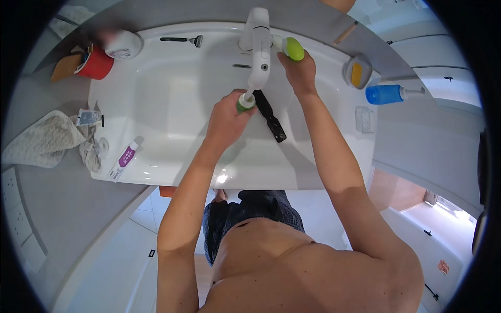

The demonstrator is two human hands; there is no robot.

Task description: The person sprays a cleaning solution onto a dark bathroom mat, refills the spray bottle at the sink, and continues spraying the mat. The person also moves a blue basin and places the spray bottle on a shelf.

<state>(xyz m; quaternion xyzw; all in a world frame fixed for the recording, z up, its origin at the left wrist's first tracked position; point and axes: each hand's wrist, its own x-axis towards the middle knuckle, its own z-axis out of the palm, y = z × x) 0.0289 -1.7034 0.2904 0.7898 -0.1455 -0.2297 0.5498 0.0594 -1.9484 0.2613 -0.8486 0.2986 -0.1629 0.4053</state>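
My left hand (pixel 228 119) grips a small green container with a white neck (pixel 245 102) beneath the spout of the white faucet (pixel 260 51). A stream from the spout meets the container's mouth. To the right of the faucet body, my right hand (pixel 303 74) holds a rounded lime-green piece with a white part (pixel 294 49); its exact kind is unclear. A long black tool (pixel 270 115) lies slantwise in the white washbasin (pixel 164 156), between my two hands. My fingers partly hide both held things.
A razor (pixel 182 40), white tub (pixel 124 45) and red cup (pixel 96 62) line the back left. Toothpaste (pixel 126 158) and a cloth (pixel 47 139) lie left. On the right are a soap dish (pixel 357 72), a blue pump bottle (pixel 385 94) and a clear dish (pixel 364 119).
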